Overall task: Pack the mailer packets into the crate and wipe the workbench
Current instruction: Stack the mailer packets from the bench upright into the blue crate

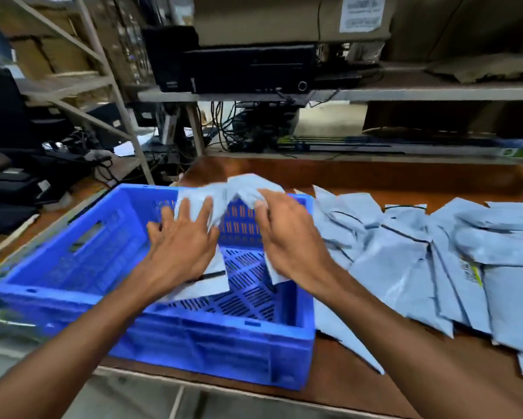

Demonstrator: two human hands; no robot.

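Note:
A blue slotted plastic crate (72, 267) stands on the brown workbench (360, 385), left of centre. Over its open top I hold a crumpled grey mailer packet (242, 189) with both hands. My left hand (181, 246) lies flat on the packet's left half, fingers spread. My right hand (287, 237) pinches the packet's right part. The packet's lower edge hangs inside the crate. The crate floor that shows is bare. Several more grey mailer packets (420, 267) lie overlapping on the bench right of the crate.
Metal shelving (375, 93) behind the bench carries black computer units (239, 68), cables and cardboard boxes (284, 19). A slanted metal frame (124, 116) rises at the back left. Dark bags (9, 189) lie at the far left. The bench's front edge (224, 391) runs below the crate.

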